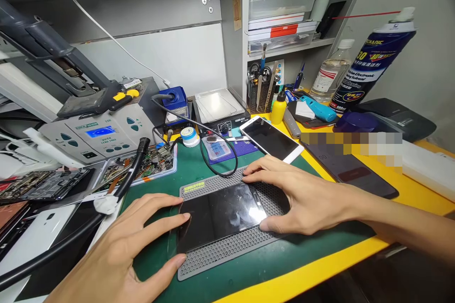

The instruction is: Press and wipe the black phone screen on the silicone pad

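A black phone (220, 215), glossy face up with reflections at its right end, lies on a grey honeycomb-patterned mat (213, 259). At the phone's left end is my left hand (131, 241), fingers spread; its fingertips touch the edge and the thumb rests by the near left corner. My right hand (298, 194) spans the right end, thumb at the near corner and fingers at the far edge, gripping the phone between them. Beneath the grey mat is a green work mat (284, 260).
Behind the mat are a white phone (272, 138), a yellow bottle (278, 108) and a small round tub (189, 137). A dark phone (350, 168) lies right. Left stand a soldering station (95, 135), a black hose (133, 170) and circuit boards (149, 163). A black cable (204, 151) loops behind.
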Motion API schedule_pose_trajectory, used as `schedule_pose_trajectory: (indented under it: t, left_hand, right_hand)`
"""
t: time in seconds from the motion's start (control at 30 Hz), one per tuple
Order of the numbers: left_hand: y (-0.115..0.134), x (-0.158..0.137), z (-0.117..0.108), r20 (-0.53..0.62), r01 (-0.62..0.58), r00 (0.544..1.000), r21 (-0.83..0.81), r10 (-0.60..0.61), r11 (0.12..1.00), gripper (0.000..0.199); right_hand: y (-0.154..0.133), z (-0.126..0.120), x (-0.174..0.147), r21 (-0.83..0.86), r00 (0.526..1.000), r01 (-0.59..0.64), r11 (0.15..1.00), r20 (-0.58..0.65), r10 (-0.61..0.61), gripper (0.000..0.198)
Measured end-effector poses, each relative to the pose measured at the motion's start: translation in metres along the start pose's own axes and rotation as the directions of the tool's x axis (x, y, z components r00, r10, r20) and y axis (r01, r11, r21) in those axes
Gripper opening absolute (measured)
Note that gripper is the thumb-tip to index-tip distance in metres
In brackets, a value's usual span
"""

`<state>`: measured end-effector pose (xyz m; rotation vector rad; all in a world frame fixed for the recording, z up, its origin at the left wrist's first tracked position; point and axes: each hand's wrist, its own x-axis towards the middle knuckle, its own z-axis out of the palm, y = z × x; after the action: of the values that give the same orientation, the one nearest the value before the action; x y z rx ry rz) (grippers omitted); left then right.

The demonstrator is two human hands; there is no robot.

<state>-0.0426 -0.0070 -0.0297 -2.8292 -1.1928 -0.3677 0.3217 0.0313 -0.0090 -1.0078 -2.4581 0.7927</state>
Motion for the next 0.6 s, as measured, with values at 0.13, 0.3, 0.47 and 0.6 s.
schedule_pose_trajectory:
  t: [0.13, 0.3, 0.47, 0.6]
  left_hand:
    - [0.0019, 0.0007, -0.0009, -0.007, 0.01, 1.0, -0.012, -0.01, 1.0, 0.053]
    - [0.0008, 0.0017, 0.0007, -0.013, 0.014, 1.0, -0.017, -0.014, 1.0, 0.053]
    - [-0.0006, 0.0008, 0.0021, -0.039, -0.003, 0.999, -0.02, 0.002, 1.0, 0.052]
    - [-0.0007, 0.001, 0.0027, -0.048, -0.008, 0.999, -0.024, 0.007, 1.0, 0.052]
  right_hand:
    - [-0.0003, 0.0006, -0.0006, 0.007, 1.0, 0.004, 1.0, -0.006, -0.004, 0.071]
    - [0.0, 0.0006, -0.0015, 0.002, 1.0, 0.007, 1.0, -0.007, -0.007, 0.071]
    - [0.0015, 0.0014, -0.0015, 0.028, 1.0, 0.018, 0.999, -0.021, -0.017, 0.069]
    - [0.0008, 0.0018, -0.0014, 0.032, 1.0, 0.007, 0.999, -0.019, -0.006, 0.067]
